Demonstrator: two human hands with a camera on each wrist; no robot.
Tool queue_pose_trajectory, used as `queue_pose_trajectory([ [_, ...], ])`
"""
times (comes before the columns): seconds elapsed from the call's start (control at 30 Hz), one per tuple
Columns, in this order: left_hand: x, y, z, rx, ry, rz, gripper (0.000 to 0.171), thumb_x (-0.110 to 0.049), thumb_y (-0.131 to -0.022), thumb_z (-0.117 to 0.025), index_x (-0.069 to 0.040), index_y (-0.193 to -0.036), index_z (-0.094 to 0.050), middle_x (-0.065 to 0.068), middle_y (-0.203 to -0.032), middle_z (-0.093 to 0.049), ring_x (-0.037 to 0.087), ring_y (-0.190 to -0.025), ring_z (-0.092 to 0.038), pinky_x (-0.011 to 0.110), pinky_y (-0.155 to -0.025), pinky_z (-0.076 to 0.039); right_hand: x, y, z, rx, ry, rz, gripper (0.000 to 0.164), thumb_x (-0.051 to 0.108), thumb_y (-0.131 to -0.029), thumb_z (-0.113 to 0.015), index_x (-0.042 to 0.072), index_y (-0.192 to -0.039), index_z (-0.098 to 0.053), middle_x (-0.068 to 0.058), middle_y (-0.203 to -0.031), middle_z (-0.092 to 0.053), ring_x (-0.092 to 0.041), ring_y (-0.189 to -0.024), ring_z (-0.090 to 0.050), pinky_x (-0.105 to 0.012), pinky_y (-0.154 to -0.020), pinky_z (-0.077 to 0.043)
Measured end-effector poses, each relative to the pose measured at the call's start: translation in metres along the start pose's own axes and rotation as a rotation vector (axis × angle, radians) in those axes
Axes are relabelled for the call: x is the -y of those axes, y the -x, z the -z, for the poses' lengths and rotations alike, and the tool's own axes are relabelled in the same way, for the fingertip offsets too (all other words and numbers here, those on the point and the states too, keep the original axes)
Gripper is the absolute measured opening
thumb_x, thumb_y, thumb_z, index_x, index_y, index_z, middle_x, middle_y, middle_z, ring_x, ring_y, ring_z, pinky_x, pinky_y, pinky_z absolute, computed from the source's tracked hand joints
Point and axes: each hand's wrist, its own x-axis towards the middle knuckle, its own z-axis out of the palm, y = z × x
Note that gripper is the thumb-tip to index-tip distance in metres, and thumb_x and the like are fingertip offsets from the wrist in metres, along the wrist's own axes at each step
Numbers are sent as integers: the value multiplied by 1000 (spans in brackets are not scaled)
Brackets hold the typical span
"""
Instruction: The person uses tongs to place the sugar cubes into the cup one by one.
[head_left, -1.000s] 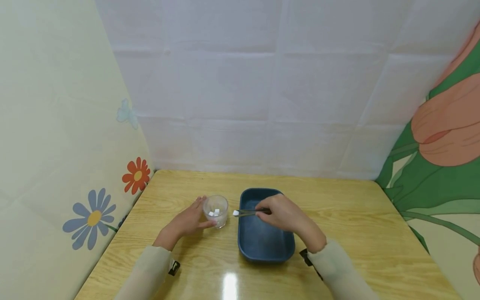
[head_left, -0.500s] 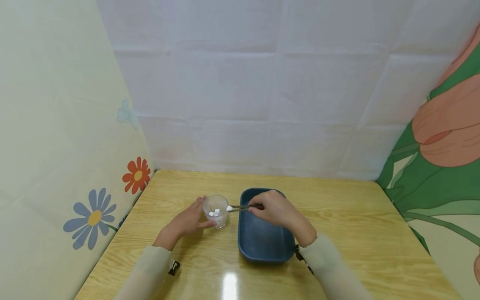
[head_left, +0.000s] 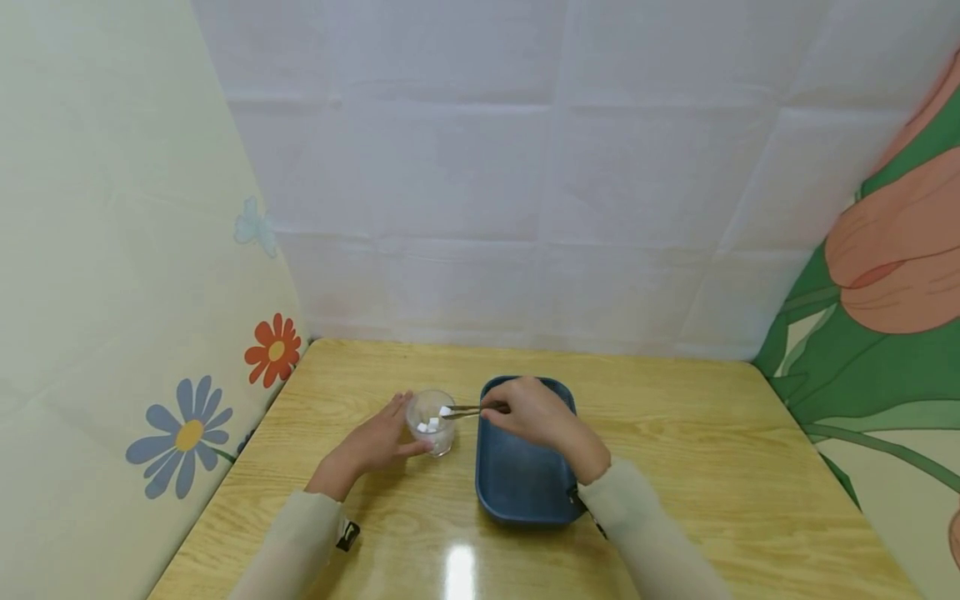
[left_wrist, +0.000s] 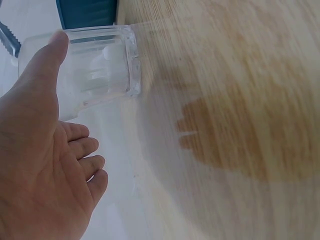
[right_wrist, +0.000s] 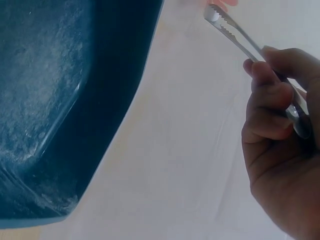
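My left hand (head_left: 375, 440) is around the left side of a clear drinking glass (left_wrist: 100, 65) that stands upright on the table, thumb along its near wall and fingers at its far side. A few white cubes (head_left: 428, 426), looking like sugar cubes, lie inside. My right hand (head_left: 534, 414) grips small metal tongs (right_wrist: 245, 45) with toothed tips. Between those tips a white sugar cube (head_left: 446, 412) is pinched, over the right part of the glass's mouth in the head view. The right hand itself is above the upper part of a dark blue tray (head_left: 517, 508).
The tray, with whitish dusty marks on its inner floor, stands just right of the glass on the wood-grain table (head_left: 697, 433). A white cloth wall (head_left: 465, 208) closes off the back. Flower-printed cloths hang at both sides.
My right hand has moved left across the tray, carrying the cube in the tongs from over the gap beside the glass to over its mouth. The left hand and glass have stayed put.
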Motion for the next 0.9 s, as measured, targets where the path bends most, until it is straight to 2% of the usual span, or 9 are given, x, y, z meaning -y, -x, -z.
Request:
queue_pose_trajectory([
  [0.27, 0, 0, 0, 1, 14, 3, 102, -60, -92, -65, 1, -160, -21, 22, -166, -20, 39, -154, -15, 54, -123, -23, 3, -11, -7, 6, 19, -11, 15, 17, -100, -66, 14, -107, -78, 1, -96, -75, -4, -75, -65, -26, -68, -54],
  [0.9, -2, 1, 1, 8, 14, 0, 100, -59, -93, -64, 2, -160, -21, 22, -166, -19, 39, -154, -14, 54, -122, -23, 1, -30, -23, 51, 34, -79, 15, 19, -100, -67, 12, -106, -78, 2, -90, -74, -2, -65, -59, -26, -61, -51],
])
